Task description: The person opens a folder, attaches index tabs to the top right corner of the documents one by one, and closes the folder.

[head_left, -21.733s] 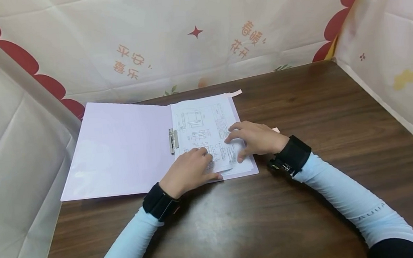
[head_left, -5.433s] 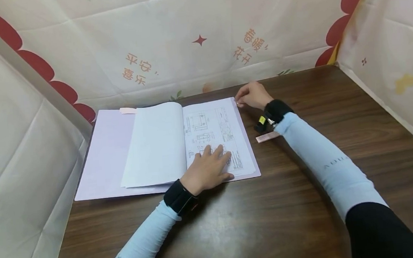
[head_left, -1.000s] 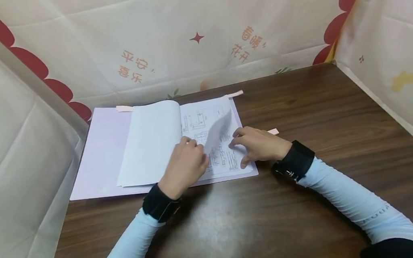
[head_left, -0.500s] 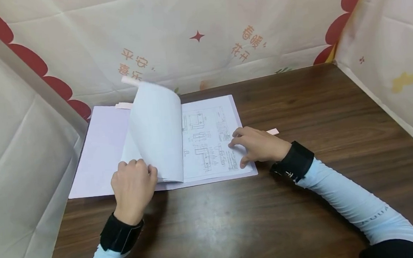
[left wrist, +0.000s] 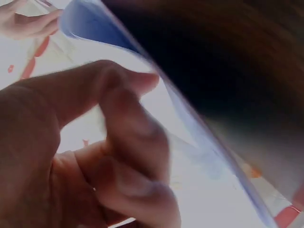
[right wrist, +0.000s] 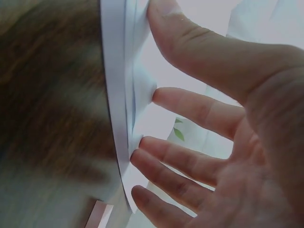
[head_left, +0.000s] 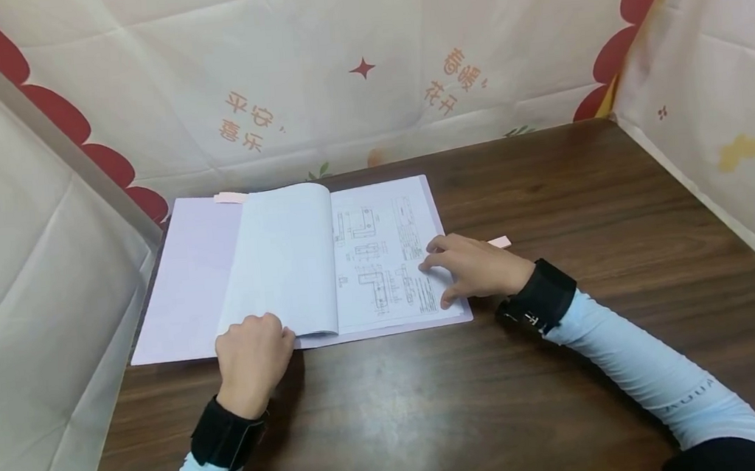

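Note:
A pale purple folder (head_left: 188, 280) lies spread on the table. White sheets (head_left: 286, 257) are turned over onto its left side, their blank backs up. On its right side a technical drawing (head_left: 377, 228) faces up. At the near left corner of the turned sheets is my left hand (head_left: 254, 356), its fingers curled over the paper edge; the corner is hidden beneath it. My right hand (head_left: 469, 265) rests spread fingertips on the drawing's right edge; in the right wrist view those fingers (right wrist: 190, 109) touch the paper edge, apart from one another.
A pale pink tab (head_left: 231, 197) sticks out at the top of the turned sheets. On the dark wood table (head_left: 391, 412), a small pink strip (head_left: 500, 242) lies partly behind my right hand. Patterned fabric (head_left: 335, 32) closes off the back and sides.
My left hand has carried a tabbed sheet from right to left, and it now lies flat on the other turned sheets. A drawing lies uncovered at right. My right hand has stayed put.

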Tool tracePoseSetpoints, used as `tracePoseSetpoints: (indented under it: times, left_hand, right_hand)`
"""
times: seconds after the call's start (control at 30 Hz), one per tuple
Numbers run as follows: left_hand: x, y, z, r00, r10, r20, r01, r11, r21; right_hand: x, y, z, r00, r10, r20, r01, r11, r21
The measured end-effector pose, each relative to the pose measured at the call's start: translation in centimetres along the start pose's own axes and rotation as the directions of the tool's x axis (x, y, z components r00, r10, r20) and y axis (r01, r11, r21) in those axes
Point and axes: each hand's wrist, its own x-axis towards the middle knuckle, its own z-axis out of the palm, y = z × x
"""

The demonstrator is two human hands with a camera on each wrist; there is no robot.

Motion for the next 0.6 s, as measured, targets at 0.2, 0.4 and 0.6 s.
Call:
tracePoseSetpoints:
  times: [0.2,0.4,0.6]
  left_hand:
    - [-0.1,2.1,-0.9,0.994,0.094,-0.061,-0.094,0.996,0.011]
    - [0.8,5.6,-1.6,0.967,0.246,-0.064,-0.248,0.968,-0.023]
    - [2.3,9.7,-2.0,0.895,0.429,-0.121,-0.435,0.9,-0.026]
  right_hand:
    - [0.1,0.4,-0.4,1.0,-0.023,-0.005,0.023,0.999,-0.034]
    - [-0.1,2.2,-1.9,0.99,0.07,-0.12,-0.065,0.997,0.043]
    - [-0.8,5.9,-3.0,0.937,0.333,-0.106,-0.321,0.94,0.114]
